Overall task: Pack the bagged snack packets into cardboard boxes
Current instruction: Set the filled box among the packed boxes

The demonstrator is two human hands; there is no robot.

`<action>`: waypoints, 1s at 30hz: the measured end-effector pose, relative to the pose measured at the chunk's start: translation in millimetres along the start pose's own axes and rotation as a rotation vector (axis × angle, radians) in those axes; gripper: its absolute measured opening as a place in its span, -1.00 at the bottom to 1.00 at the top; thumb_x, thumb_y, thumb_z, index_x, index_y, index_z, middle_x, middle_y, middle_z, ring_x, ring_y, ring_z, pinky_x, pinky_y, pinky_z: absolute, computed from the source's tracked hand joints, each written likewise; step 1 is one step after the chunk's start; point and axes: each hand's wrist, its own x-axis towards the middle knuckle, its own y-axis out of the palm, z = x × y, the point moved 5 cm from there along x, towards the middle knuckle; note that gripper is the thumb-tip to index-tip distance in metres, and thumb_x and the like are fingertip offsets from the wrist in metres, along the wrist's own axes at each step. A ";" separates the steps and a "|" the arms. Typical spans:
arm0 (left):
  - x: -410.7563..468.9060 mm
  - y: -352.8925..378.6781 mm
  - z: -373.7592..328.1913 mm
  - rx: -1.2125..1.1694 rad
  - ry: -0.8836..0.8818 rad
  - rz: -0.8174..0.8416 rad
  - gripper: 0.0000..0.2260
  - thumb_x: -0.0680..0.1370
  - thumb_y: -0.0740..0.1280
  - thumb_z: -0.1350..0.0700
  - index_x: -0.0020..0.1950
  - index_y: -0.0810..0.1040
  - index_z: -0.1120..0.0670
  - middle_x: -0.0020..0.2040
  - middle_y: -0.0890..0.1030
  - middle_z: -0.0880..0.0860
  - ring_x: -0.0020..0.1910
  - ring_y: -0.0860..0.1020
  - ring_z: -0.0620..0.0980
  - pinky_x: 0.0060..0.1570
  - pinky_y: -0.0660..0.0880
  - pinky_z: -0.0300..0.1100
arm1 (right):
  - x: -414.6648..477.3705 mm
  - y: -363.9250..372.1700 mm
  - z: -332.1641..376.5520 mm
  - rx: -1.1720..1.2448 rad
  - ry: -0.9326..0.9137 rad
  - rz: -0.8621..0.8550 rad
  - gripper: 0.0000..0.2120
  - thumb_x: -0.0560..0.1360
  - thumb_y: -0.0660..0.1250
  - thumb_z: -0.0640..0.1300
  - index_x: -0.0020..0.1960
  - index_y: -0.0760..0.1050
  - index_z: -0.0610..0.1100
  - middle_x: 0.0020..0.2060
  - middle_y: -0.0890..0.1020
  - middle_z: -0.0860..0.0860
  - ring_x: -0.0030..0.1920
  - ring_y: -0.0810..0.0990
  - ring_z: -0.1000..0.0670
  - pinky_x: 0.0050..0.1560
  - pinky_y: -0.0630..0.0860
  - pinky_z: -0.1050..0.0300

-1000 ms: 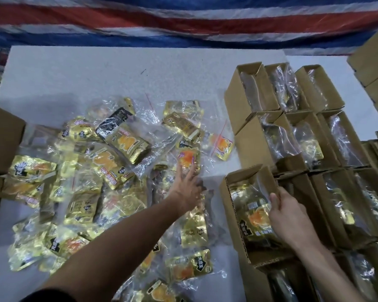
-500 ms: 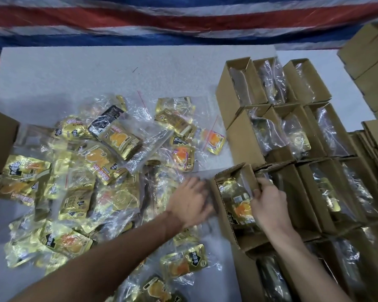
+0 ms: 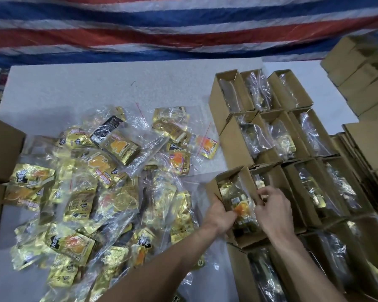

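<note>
While the bagged snack packets (image 3: 238,205) lie lengthwise inside an open cardboard box (image 3: 231,174) at the near edge of the box rows, the left hand (image 3: 219,216) curls its fingers over the box's left wall and grasps the bag. The right hand (image 3: 273,210) pinches the box's right wall with bent fingers. Left of them, a loose pile of bagged gold packets (image 3: 109,192) covers the white table (image 3: 96,88). More filled open boxes (image 3: 229,144) stand beyond and to the right, before a striped tarp (image 3: 162,29).
</note>
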 end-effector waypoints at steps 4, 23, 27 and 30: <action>-4.3 9.1 2.4 0.010 -0.042 0.031 -0.73 0.51 0.41 0.00 0.08 0.33 -0.12 -0.05 0.61 0.01 -0.18 0.69 0.12 -0.25 0.67 -0.01 | 0.4 -3.5 -4.9 0.014 0.039 0.028 -0.60 0.43 0.39 -0.44 0.23 0.55 -0.21 0.17 0.60 -0.12 -0.09 0.56 0.00 -0.06 0.51 0.29; -187.8 -201.5 87.4 -0.169 0.069 -0.489 -0.73 0.55 0.16 0.37 -0.04 0.59 0.09 -0.30 0.56 0.01 -0.47 0.46 -0.14 -0.49 0.39 -0.29 | -103.5 52.0 173.1 0.147 -0.517 0.227 -0.86 0.56 0.33 -0.19 0.09 0.60 -0.06 0.10 0.61 -0.03 0.19 0.54 -0.10 0.17 0.48 -0.02; -233.8 -259.3 149.8 -0.023 0.023 -0.708 -0.78 0.57 0.19 0.28 -0.03 0.56 0.00 -0.43 0.49 -0.06 -0.48 0.40 -0.09 -0.46 0.29 -0.26 | -147.0 83.3 208.3 0.172 -0.612 0.356 -0.88 0.59 0.31 -0.15 0.06 0.60 -0.05 0.07 0.63 0.01 -0.01 0.57 0.02 -0.05 0.50 0.09; -258.8 -304.1 190.9 0.187 -0.090 -0.840 -0.79 0.60 0.20 0.19 0.15 0.55 0.00 -0.12 0.59 0.02 -0.24 0.54 -0.09 -0.27 0.44 -0.17 | -178.8 95.7 223.0 0.167 -0.655 0.457 -0.87 0.59 0.31 -0.14 0.01 0.55 0.09 0.01 0.59 0.14 -0.11 0.57 0.17 -0.14 0.48 0.24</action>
